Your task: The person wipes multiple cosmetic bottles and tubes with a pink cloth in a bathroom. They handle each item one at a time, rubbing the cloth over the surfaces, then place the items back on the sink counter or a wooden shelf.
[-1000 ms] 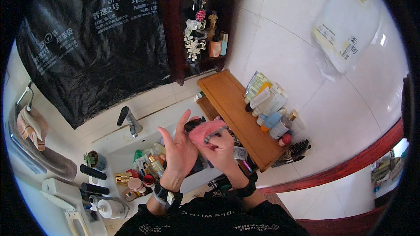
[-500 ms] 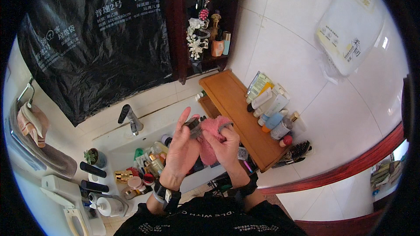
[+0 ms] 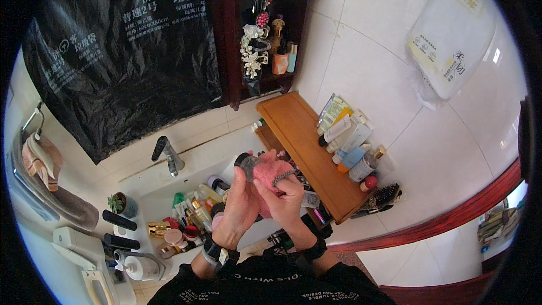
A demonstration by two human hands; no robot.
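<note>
On the left, bottles [image 3: 201,214] crowd the white sink [image 3: 153,200]. Near the middle, my left hand [image 3: 240,206] holds a dark-topped tub [image 3: 245,161], and my right hand [image 3: 287,196] grips a pink cloth [image 3: 272,169] touching it. I'd guess that tub is part done; I can't tell how much is left. On the right, a brown board [image 3: 305,149] has more bottles [image 3: 352,158] beside it.

Bottles [image 3: 201,213] and jars [image 3: 174,237] crowd the white sink [image 3: 212,156].

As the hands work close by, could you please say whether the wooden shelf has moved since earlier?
No: the wooden shelf keeps its place, right of the faucet.
</note>
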